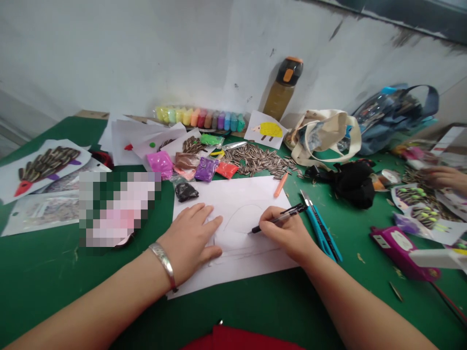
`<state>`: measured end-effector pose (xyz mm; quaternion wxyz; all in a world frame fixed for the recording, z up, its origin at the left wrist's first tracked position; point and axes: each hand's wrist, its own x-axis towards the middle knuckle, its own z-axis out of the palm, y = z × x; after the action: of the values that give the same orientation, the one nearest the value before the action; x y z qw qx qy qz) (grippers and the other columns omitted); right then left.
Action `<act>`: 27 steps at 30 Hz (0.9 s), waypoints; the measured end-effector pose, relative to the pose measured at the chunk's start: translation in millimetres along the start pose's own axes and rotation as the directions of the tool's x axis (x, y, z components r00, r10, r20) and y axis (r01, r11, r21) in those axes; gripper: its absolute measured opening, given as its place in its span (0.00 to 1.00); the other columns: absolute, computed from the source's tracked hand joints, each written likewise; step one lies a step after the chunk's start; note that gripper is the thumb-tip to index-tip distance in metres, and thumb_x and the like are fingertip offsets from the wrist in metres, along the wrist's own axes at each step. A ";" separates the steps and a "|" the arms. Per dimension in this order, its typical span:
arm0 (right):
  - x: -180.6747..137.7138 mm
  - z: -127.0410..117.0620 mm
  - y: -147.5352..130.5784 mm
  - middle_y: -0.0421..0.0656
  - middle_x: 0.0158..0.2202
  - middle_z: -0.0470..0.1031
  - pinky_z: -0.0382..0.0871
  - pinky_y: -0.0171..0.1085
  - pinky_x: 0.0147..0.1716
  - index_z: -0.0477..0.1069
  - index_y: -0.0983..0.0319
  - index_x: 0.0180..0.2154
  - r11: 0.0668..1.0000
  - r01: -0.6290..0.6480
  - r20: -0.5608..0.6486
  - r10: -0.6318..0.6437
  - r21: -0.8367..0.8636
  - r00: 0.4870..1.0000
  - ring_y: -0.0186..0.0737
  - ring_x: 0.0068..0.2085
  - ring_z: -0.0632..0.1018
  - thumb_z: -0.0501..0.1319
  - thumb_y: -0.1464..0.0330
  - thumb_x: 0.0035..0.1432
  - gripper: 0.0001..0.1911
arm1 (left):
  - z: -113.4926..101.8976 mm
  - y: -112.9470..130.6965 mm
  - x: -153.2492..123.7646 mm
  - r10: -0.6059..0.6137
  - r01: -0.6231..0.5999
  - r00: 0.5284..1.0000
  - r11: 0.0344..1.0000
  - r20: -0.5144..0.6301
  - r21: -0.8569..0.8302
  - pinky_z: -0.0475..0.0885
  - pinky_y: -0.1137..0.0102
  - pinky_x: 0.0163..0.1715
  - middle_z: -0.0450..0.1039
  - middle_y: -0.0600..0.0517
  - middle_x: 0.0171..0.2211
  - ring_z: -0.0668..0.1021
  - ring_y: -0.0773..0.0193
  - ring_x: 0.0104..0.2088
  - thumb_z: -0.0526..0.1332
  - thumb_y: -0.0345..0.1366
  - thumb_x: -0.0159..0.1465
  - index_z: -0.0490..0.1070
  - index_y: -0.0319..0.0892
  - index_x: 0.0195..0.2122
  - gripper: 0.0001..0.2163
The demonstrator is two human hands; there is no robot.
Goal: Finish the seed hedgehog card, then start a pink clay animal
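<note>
A red fabric [241,338] shows at the near edge, against the green tabletop [134,287]. The left hand [195,231], with a silver bracelet [163,266] at its wrist, lies palm down on the left part of a white sheet [237,241]. Its fingers are spread; no object is seen in its grasp. The sheet lies on the tabletop directly before the person and bears a thin arched line and, nearer, long, roughly level lines. The right hand [286,233] holds a black pen [289,214] in a narrow grip between thumb and fingers, its tip at the sheet near the arch's lower right end; contact cannot be confirmed.

Just right of this hand lies a teal and black tool [319,233]; farther right is a magenta device [396,250]. A pixelated pink item [120,209] lies left of the sheet; its identity cannot be determined. An orange stick [280,184] rests at the sheet's far right corner, a black packet [187,191] at the far left corner.

Beyond the sheet are purple [206,168] and red [226,169] packets, beside a heap of striped seeds [259,160]. At far right, another person's hand [447,178] is near further seeds. Behind the heap, a card with a yellow animal [268,130] leans below a tilted bottle [280,92], near the wall [146,53].
</note>
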<state>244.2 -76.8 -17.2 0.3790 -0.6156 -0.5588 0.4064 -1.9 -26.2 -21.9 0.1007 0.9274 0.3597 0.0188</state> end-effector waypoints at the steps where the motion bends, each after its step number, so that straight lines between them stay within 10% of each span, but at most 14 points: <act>1: 0.1 -1.1 0.5 0.36 0.20 0.64 0.57 0.34 0.25 0.68 0.61 0.22 1.000 -0.008 -0.005 0.008 -0.012 1.000 0.33 0.25 0.65 0.57 0.71 0.48 0.05 | 0.3 -0.2 0.1 0.000 0.000 1.000 1.000 0.000 -0.002 0.60 0.49 0.59 0.63 0.39 0.60 0.62 0.42 0.61 0.66 0.45 0.58 0.67 0.43 0.57 0.27; 21: 8.4 -20.5 14.8 0.35 0.20 0.63 0.67 0.42 0.45 0.65 0.59 0.19 1.000 -0.019 -0.188 0.018 -0.005 0.982 0.35 0.27 0.68 0.58 0.71 0.46 0.07 | 1.0 -0.8 0.2 0.004 -0.004 1.000 1.000 -0.009 -0.004 0.61 0.50 0.59 0.63 0.39 0.60 0.62 0.43 0.61 0.65 0.45 0.59 0.67 0.43 0.57 0.26; 27: 9.5 -24.7 16.9 0.35 0.20 0.62 0.67 0.40 0.38 0.64 0.59 0.19 0.998 -0.059 -0.243 0.050 -0.030 0.969 0.37 0.28 0.70 0.58 0.70 0.47 0.07 | 0.6 -0.9 -0.6 0.005 -0.005 1.000 1.000 -0.004 0.004 0.61 0.50 0.59 0.63 0.39 0.60 0.62 0.42 0.61 0.65 0.45 0.59 0.67 0.43 0.57 0.26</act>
<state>273.9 -69.1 -24.0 0.4217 -0.6826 -0.4985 0.3282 -2.9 -26.1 -22.7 0.0981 0.9285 0.3575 0.0203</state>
